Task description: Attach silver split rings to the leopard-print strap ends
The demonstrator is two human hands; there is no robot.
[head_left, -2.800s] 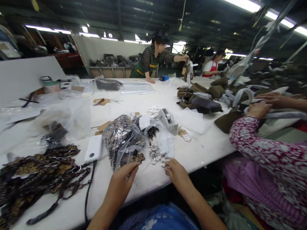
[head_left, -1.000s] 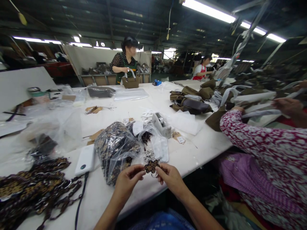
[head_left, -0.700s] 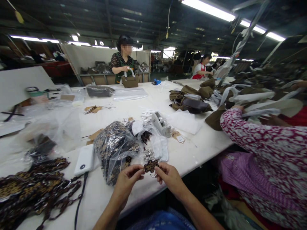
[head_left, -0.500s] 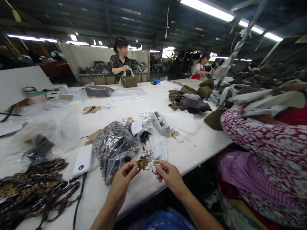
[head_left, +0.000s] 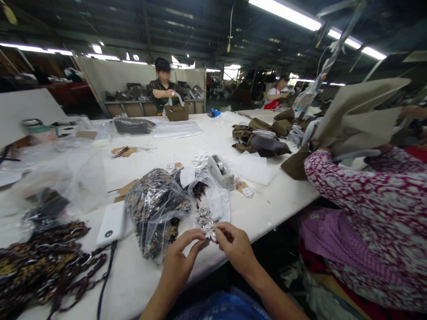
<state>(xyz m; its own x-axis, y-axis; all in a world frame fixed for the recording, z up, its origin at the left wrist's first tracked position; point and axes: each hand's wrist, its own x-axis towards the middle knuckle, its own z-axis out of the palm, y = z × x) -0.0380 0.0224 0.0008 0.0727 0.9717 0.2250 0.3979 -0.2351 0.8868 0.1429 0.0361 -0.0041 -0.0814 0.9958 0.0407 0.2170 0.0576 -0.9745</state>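
My left hand (head_left: pixel 185 250) is closed in a pinch, with a thin dark edge at its fingertips that looks like the flower-shaped patterned piece turned edge-on. Between the thumb and fingers of my right hand (head_left: pixel 236 248) is a silver metal ring (head_left: pixel 213 235), close to the left fingertips. Just beyond, several more silver rings (head_left: pixel 203 214) lie in a loose pile on the white table (head_left: pixel 267 213). A clear plastic bag (head_left: pixel 155 209) full of dark and tan patterned pieces rests behind my left hand.
A white power bank (head_left: pixel 111 224) with a black cable and a heap of patterned straps (head_left: pixel 50 262) lie left. A grey tape dispenser (head_left: pixel 220 172) stands beyond the rings. A co-worker's patterned sleeve (head_left: pixel 343 182) is close on the right, by brown bags (head_left: pixel 260 133).
The flower-shaped piece showed its face in my left fingers before; now only a thin edge shows. My left fingers rotated slightly. The co-worker on the right has lifted a large brown bag.
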